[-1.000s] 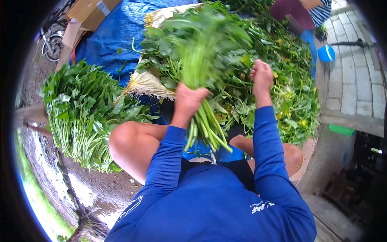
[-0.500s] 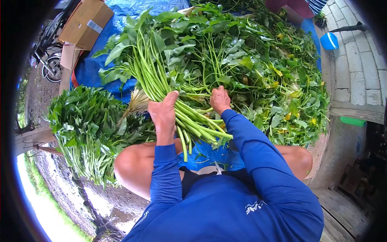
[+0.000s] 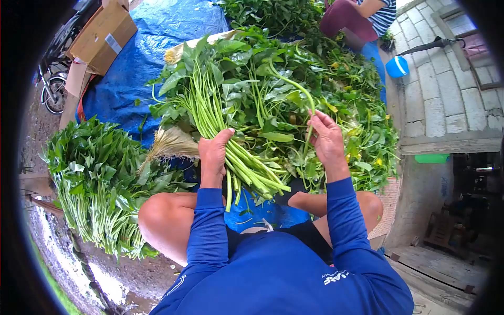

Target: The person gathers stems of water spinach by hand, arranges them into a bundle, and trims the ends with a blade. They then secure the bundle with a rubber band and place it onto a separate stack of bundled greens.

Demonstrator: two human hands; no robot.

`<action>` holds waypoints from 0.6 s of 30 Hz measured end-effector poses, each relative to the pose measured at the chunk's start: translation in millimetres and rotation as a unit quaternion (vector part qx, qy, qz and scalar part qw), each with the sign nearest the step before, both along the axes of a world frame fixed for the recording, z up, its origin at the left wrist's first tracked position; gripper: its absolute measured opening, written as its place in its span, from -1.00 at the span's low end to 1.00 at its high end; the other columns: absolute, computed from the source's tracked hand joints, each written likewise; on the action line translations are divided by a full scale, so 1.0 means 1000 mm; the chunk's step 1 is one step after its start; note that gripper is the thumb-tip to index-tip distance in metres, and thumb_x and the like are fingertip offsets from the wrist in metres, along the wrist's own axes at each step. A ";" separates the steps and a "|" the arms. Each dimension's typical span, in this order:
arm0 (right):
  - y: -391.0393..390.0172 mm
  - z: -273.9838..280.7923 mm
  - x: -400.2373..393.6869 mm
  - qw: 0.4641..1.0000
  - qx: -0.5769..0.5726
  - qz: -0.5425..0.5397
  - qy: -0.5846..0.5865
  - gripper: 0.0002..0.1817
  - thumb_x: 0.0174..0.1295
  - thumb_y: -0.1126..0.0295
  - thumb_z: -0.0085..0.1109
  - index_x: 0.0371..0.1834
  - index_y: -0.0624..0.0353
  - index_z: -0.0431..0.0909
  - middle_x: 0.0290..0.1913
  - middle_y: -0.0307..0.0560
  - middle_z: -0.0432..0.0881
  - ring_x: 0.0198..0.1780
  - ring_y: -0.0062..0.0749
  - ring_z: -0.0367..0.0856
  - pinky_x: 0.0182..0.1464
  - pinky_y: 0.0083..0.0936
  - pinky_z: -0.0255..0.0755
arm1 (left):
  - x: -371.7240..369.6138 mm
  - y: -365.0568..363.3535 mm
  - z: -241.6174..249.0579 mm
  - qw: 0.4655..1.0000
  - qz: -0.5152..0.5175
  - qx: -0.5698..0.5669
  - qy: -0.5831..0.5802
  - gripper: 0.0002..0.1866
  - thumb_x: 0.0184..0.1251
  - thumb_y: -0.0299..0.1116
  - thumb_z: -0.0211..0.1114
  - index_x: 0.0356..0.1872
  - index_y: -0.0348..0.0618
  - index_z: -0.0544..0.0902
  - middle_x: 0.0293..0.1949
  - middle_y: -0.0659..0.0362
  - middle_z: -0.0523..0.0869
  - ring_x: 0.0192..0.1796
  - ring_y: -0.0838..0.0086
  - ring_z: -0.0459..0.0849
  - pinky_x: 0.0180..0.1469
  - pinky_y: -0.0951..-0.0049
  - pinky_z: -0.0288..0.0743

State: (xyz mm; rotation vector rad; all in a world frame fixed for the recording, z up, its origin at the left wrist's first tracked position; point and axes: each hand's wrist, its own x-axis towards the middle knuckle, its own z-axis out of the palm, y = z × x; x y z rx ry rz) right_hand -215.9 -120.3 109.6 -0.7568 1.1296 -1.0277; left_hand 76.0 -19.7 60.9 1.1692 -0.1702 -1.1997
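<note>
My left hand (image 3: 212,155) is closed around a thick bundle of water spinach (image 3: 249,165), leaves pointing away from me and cut stalk ends toward my lap. To the right, my right hand (image 3: 328,139) pinches a single water spinach stem (image 3: 300,88) between thumb and fingers; it curves up and over toward the leaves. Beyond both hands spreads a big heap of loose greens (image 3: 362,113), some leaves yellowed. A hank of pale, straw-like strands (image 3: 176,143) lies just left of my left hand.
Gathered greens (image 3: 97,173) stand by my left knee. Under everything lies a blue tarp (image 3: 168,31). A cardboard box (image 3: 105,39) and a motorcycle (image 3: 55,89) are at far left. Another person (image 3: 341,23) sits at the far right, near a blue bucket (image 3: 397,66) by a block wall.
My right hand has come up and right out of the heap, now with a single stem in it. My left hand keeps its bundle. The camera view has shifted, showing more of the other person.
</note>
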 end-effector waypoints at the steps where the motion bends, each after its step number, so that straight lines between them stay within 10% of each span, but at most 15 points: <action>1: 0.000 0.010 -0.009 0.999 -0.043 0.007 0.017 -0.70 0.61 0.34 0.37 0.32 0.12 0.73 -0.16 -0.34 0.78 -0.20 -0.65 0.72 -0.11 -0.60 0.65 | -0.004 0.001 0.000 1.000 -0.011 0.005 0.009 -0.71 0.35 -0.60 0.52 0.06 -0.30 0.76 -0.18 0.18 0.84 -0.28 0.47 0.79 -0.20 0.41 0.69; 11: 0.016 0.054 0.028 0.817 -0.409 -0.023 0.406 -0.73 0.49 0.45 0.43 0.20 0.24 0.81 -0.05 0.00 0.83 -0.07 -0.30 0.78 -0.03 -0.38 0.64 | -0.061 0.002 -0.038 0.997 -0.065 0.005 0.051 -0.80 0.37 -0.43 0.61 -0.10 -0.30 0.80 -0.31 0.19 0.83 -0.39 0.44 0.81 -0.33 0.36 0.71; 18: 0.076 -0.052 0.065 0.862 -0.242 0.205 0.395 -0.70 0.55 0.34 0.29 0.17 0.31 0.80 -0.05 0.10 0.88 -0.03 -0.21 0.83 0.06 -0.22 0.65 | -0.081 0.005 -0.063 0.993 -0.060 -0.024 0.102 -0.77 0.40 -0.49 0.52 0.02 -0.31 0.81 -0.17 0.14 0.88 -0.27 0.44 0.84 -0.21 0.37 0.74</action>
